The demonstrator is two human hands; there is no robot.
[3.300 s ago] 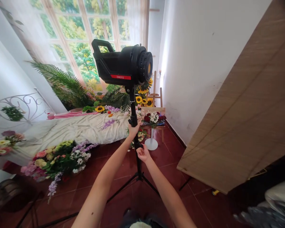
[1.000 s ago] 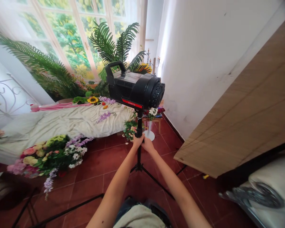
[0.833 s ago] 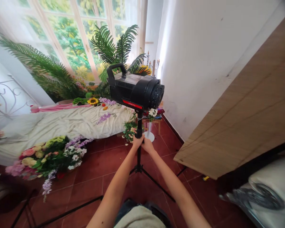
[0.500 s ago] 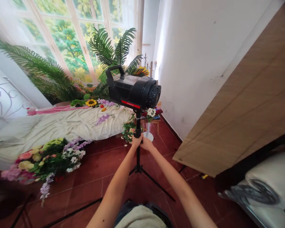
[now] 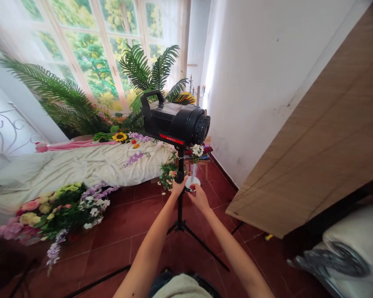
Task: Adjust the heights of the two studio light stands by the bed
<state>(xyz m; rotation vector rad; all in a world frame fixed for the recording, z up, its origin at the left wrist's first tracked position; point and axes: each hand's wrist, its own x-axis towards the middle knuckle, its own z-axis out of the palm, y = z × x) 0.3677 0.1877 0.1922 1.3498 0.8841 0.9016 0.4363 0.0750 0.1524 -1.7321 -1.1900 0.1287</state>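
Observation:
In front of me a black studio light [image 5: 175,122] with a top handle and a red label sits on a black light stand [image 5: 180,205]. My left hand [image 5: 178,188] is closed around the stand's pole, just below the light. At the pole's right side, my right hand [image 5: 199,198] pinches the small dark locking knob [image 5: 188,189] with thumb and fingers. The stand's legs are spread on the red tiled floor [image 5: 112,223].
A bed with a cream cover [image 5: 90,165] lies to the left, and a large flower bunch [image 5: 56,207] stands before it. A leaning wooden panel [image 5: 313,136] and a pale cushioned seat [image 5: 351,236] are on the right. Another thin black leg [image 5: 99,281] crosses the floor.
My right hand has moved off the pole, a little down and right, onto the locking knob. My left hand still grips the pole. The light has barely shifted in view.

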